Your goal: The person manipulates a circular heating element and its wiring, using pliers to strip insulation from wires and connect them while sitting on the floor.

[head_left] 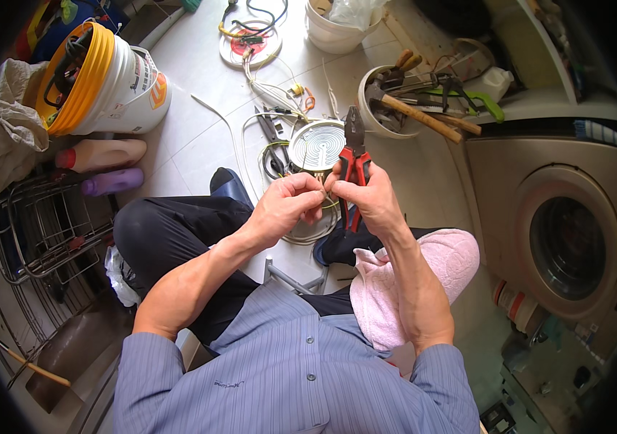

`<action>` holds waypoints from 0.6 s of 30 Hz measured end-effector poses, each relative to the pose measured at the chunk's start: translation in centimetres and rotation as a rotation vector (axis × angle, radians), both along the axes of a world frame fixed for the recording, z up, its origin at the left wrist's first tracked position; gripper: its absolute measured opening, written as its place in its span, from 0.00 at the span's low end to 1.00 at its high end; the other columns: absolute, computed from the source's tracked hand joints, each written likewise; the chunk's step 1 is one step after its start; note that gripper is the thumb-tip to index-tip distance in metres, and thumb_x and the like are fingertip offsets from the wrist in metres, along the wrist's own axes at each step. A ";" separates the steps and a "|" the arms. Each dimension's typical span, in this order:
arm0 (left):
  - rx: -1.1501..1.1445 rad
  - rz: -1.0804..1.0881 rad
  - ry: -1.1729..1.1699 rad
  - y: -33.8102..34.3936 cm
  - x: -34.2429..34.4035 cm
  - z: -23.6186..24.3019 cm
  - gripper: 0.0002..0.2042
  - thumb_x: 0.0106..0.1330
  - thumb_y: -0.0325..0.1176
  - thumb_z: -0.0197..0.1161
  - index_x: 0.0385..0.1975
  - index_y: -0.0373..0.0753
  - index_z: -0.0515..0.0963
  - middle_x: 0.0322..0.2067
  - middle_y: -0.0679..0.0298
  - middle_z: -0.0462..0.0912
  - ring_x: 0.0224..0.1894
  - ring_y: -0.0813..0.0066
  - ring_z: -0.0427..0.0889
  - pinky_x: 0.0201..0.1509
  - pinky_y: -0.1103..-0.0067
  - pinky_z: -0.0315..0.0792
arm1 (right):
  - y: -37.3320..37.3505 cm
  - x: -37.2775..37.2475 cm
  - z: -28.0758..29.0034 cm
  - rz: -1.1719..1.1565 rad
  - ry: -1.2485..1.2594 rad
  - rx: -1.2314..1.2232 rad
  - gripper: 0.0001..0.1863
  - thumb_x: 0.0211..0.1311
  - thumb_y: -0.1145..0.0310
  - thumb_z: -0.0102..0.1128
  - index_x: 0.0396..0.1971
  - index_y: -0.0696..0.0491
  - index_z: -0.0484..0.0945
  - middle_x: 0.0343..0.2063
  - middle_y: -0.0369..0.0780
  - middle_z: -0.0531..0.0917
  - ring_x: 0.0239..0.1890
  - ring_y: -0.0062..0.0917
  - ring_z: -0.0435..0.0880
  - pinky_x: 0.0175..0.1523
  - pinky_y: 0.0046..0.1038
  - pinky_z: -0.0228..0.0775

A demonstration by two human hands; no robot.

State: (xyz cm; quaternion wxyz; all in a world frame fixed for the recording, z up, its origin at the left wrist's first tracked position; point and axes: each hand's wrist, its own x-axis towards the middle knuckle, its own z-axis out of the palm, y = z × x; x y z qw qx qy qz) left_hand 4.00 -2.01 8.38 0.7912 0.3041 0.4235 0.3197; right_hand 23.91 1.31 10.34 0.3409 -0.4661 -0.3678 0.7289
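My right hand point(372, 199) is closed round a pair of combination pliers point(354, 134) with red and black handles, their dark jaws pointing away from me. Its thumb and forefinger also come together at the fingertips. Almost touching them are the pinched fingers of my left hand point(288, 205); what they hold is too small to make out. Just beyond both hands lies a round white plate with a spiral coil point(317, 147), partly hidden by the pliers. Left of it are dark-handled hand tools point(272, 148) among loose pale wires point(232, 123).
A yellow-topped white bucket point(124, 87) and two bottles lie at left, above a wire rack point(41, 224). A tool bucket point(388, 108) with a hammer stands far right, near a washing machine point(561, 224). A pink towel point(417, 282) drapes my right knee. Farther off lies a cable reel point(250, 45).
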 end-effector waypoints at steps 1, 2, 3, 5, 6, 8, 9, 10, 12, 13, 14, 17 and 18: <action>0.018 0.006 0.008 -0.1 0.1 -0.1 0.07 0.71 0.33 0.60 0.39 0.37 0.79 0.27 0.67 0.82 0.28 0.83 0.78 0.36 0.84 0.72 | 0.0 0.0 -0.1 -0.002 -0.001 0.003 0.14 0.56 0.76 0.64 0.43 0.61 0.75 0.33 0.40 0.85 0.35 0.20 0.82 0.45 0.24 0.75; 0.035 0.012 0.017 -0.2 0.1 -0.1 0.07 0.71 0.32 0.59 0.40 0.36 0.79 0.27 0.67 0.82 0.29 0.83 0.78 0.36 0.84 0.72 | -0.1 0.0 -0.2 -0.005 -0.002 0.006 0.14 0.56 0.76 0.64 0.43 0.61 0.74 0.33 0.40 0.85 0.35 0.20 0.81 0.45 0.24 0.75; 0.053 0.018 0.025 -0.3 0.2 -0.2 0.07 0.71 0.32 0.59 0.41 0.36 0.79 0.28 0.67 0.82 0.29 0.83 0.78 0.36 0.84 0.72 | -0.1 0.0 -0.2 -0.007 -0.002 0.009 0.15 0.56 0.76 0.64 0.43 0.61 0.74 0.33 0.40 0.85 0.35 0.20 0.81 0.45 0.24 0.74; 0.088 0.029 0.078 -0.5 0.3 -0.4 0.07 0.72 0.31 0.58 0.42 0.35 0.80 0.28 0.68 0.81 0.30 0.84 0.77 0.37 0.84 0.73 | -0.1 0.0 -0.3 -0.004 0.010 0.010 0.15 0.56 0.76 0.64 0.43 0.61 0.74 0.33 0.40 0.85 0.35 0.20 0.81 0.45 0.24 0.74; 0.105 0.035 0.104 -0.5 0.3 -0.5 0.07 0.72 0.30 0.58 0.43 0.34 0.80 0.28 0.68 0.81 0.30 0.84 0.77 0.38 0.84 0.73 | -0.1 -0.1 -0.3 -0.003 0.015 0.011 0.15 0.56 0.76 0.64 0.43 0.61 0.74 0.33 0.40 0.85 0.35 0.20 0.81 0.45 0.24 0.75; 0.175 0.059 0.186 -0.7 0.5 -0.4 0.07 0.72 0.29 0.58 0.43 0.34 0.80 0.28 0.68 0.81 0.31 0.84 0.78 0.38 0.84 0.73 | -0.1 0.0 -0.5 -0.001 0.015 0.011 0.15 0.55 0.76 0.64 0.43 0.61 0.74 0.33 0.40 0.85 0.35 0.21 0.82 0.45 0.24 0.75; 0.210 0.070 0.227 -0.7 0.6 -0.4 0.08 0.72 0.28 0.58 0.43 0.33 0.80 0.28 0.69 0.81 0.31 0.84 0.78 0.39 0.84 0.73 | -0.1 0.0 -0.5 0.000 0.015 0.012 0.15 0.55 0.76 0.64 0.43 0.61 0.74 0.33 0.40 0.85 0.36 0.21 0.82 0.45 0.24 0.75; 0.255 0.074 0.282 -0.8 0.6 -0.4 0.07 0.71 0.27 0.58 0.43 0.33 0.81 0.28 0.68 0.82 0.31 0.84 0.78 0.39 0.84 0.74 | 0.0 0.0 -0.5 0.002 0.012 0.013 0.16 0.55 0.77 0.64 0.43 0.61 0.74 0.34 0.40 0.85 0.36 0.21 0.82 0.46 0.25 0.75; 0.346 0.082 0.390 -0.9 0.6 -0.2 0.07 0.70 0.26 0.59 0.42 0.32 0.81 0.28 0.68 0.82 0.32 0.84 0.79 0.38 0.84 0.74 | 0.0 0.0 -0.4 0.006 0.005 0.015 0.16 0.54 0.77 0.64 0.44 0.61 0.74 0.34 0.40 0.85 0.36 0.21 0.82 0.46 0.25 0.75; 0.414 0.101 0.433 -1.0 0.7 -0.1 0.06 0.69 0.25 0.59 0.41 0.32 0.81 0.28 0.67 0.82 0.32 0.84 0.79 0.38 0.84 0.74 | -0.1 0.0 -0.5 0.005 0.019 0.015 0.16 0.54 0.77 0.64 0.44 0.61 0.74 0.34 0.40 0.85 0.36 0.21 0.82 0.47 0.25 0.75; 0.482 0.120 0.476 -1.0 0.9 0.0 0.06 0.69 0.24 0.60 0.40 0.32 0.82 0.28 0.67 0.83 0.32 0.84 0.79 0.37 0.84 0.73 | -0.1 0.0 -0.5 0.004 0.032 0.015 0.17 0.54 0.77 0.64 0.44 0.61 0.74 0.34 0.41 0.85 0.36 0.21 0.82 0.47 0.25 0.75; 0.596 0.152 0.553 -1.1 1.1 0.3 0.05 0.67 0.23 0.60 0.39 0.31 0.82 0.28 0.65 0.83 0.32 0.84 0.79 0.36 0.84 0.73 | -0.1 0.0 -0.5 0.002 0.055 0.018 0.17 0.54 0.77 0.64 0.45 0.61 0.74 0.35 0.41 0.85 0.37 0.22 0.83 0.47 0.25 0.75; 0.619 0.158 0.570 -1.1 1.1 0.3 0.05 0.67 0.23 0.60 0.39 0.31 0.82 0.28 0.65 0.83 0.31 0.84 0.79 0.36 0.84 0.73 | -0.2 0.0 -0.5 0.003 0.060 0.019 0.18 0.54 0.77 0.64 0.45 0.61 0.74 0.35 0.41 0.85 0.37 0.23 0.83 0.47 0.26 0.75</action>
